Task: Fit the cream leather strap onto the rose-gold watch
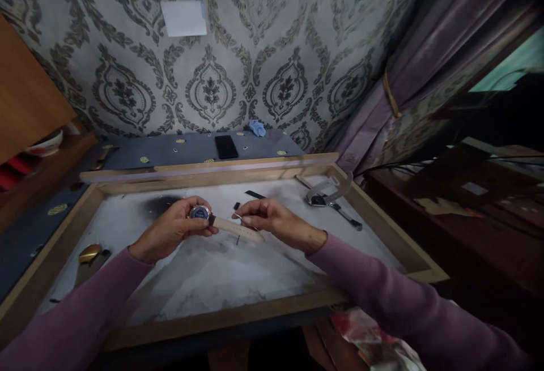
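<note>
My left hand (187, 225) grips a wristwatch (199, 213) by its round metal case, the thumb across the lower edge. From the case a pale strap (238, 228) with a row of holes stretches to the right. My right hand (272, 221) is closed in a pinch above that strap, with a small thin light-coloured piece (237, 216) between thumb and finger; its kind is too small to tell. Just left of the right fingertips lies a small dark block (237, 205). A dark strip (255, 194) lies partly behind the right hand.
A wooden-framed tray (255, 314) with a whitish bottom surrounds the work. Inside it are another watch (317, 198) with a light strap, a metal tool (351, 221), and a gold-coloured watch (90, 253) at left. Behind the tray lie a phone (226, 147) and a blue crumpled cloth (257, 128).
</note>
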`<act>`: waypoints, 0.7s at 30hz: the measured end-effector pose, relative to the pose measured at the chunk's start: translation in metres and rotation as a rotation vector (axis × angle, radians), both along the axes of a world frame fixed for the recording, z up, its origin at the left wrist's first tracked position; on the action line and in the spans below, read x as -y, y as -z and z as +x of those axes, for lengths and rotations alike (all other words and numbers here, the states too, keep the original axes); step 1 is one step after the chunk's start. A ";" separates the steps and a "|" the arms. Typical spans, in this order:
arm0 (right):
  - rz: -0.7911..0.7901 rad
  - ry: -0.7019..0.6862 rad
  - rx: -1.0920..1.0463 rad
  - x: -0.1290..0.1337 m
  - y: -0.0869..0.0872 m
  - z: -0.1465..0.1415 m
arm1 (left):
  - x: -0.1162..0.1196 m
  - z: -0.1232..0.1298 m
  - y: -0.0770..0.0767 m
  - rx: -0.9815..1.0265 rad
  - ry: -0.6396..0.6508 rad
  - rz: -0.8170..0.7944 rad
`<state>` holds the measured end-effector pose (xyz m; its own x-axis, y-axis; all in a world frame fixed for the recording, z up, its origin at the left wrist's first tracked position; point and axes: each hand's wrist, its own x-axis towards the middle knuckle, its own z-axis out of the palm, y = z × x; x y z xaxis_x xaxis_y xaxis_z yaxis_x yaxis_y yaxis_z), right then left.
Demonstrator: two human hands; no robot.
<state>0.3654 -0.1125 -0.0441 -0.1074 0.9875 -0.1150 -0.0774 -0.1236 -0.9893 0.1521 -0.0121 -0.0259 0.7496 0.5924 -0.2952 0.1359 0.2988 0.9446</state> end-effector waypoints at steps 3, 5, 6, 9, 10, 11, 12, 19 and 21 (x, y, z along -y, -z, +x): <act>0.014 -0.023 0.002 -0.005 -0.002 -0.001 | 0.002 0.001 -0.002 -0.023 0.019 0.004; 0.038 -0.058 0.006 -0.010 -0.005 -0.004 | 0.004 0.001 -0.003 -0.022 0.037 0.013; 0.049 -0.073 0.005 -0.013 -0.007 -0.006 | 0.004 0.001 -0.004 -0.017 0.044 0.018; 0.090 -0.090 0.024 -0.019 -0.010 -0.015 | 0.006 0.001 -0.005 -0.002 0.048 0.025; 0.108 -0.089 0.037 -0.021 -0.010 -0.018 | 0.005 0.001 -0.006 0.003 0.041 0.029; 0.126 -0.086 0.059 -0.022 -0.010 -0.020 | 0.005 0.001 -0.006 0.008 0.033 0.034; 0.144 -0.082 0.086 -0.022 -0.010 -0.023 | 0.005 0.000 -0.006 0.011 0.022 0.039; 0.139 -0.149 0.153 -0.019 -0.005 -0.024 | 0.001 0.001 -0.001 0.009 -0.037 0.074; 0.099 -0.205 0.148 -0.016 -0.007 -0.022 | 0.001 0.001 0.002 0.017 -0.033 0.051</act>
<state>0.3433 -0.0962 -0.0372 -0.2958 0.9540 -0.0484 0.0858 -0.0240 -0.9960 0.1532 -0.0133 -0.0277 0.7340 0.6308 -0.2518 0.1110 0.2544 0.9607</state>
